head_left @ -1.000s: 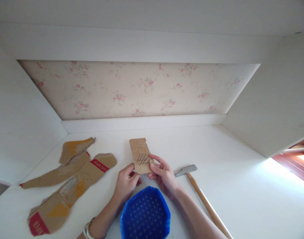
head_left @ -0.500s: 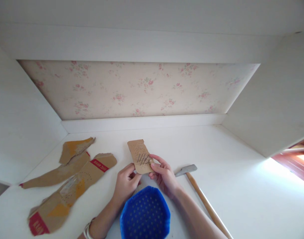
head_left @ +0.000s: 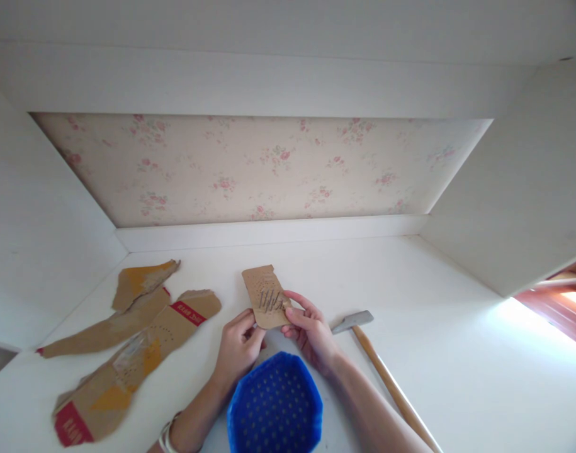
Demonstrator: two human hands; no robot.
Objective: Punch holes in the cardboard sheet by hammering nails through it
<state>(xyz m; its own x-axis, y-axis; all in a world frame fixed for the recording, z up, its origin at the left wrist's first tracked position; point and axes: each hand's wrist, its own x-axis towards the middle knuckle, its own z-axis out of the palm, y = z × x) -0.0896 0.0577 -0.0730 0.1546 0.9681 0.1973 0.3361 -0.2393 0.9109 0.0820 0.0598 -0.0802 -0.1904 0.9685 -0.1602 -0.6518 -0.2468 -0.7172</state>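
A small tan cardboard piece (head_left: 260, 281) is held above the white surface, dotted with small holes. Several thin dark nails (head_left: 270, 301) stick out of its lower half in slanting lines. My left hand (head_left: 239, 345) pinches the lower left corner, fingers curled beneath it. At the right edge, my right hand (head_left: 313, 330) grips the card with the thumb on top, close to the nails. Whether a nail is between those fingertips is too small to tell. Just below both hands sits a blue plastic basket (head_left: 276, 402) with a dotted inside.
On the right lies a hammer with a grey metal head (head_left: 358, 321) and a wooden handle (head_left: 391, 384), partly behind my right forearm. Torn cardboard pieces (head_left: 169, 333) with red and orange patches lie at left. White panels and a floral wall (head_left: 269, 170) enclose the surface (head_left: 457, 352).
Hardly anything differs. The cardboard tilts very slightly in my hands, and both hands keep their hold on it.
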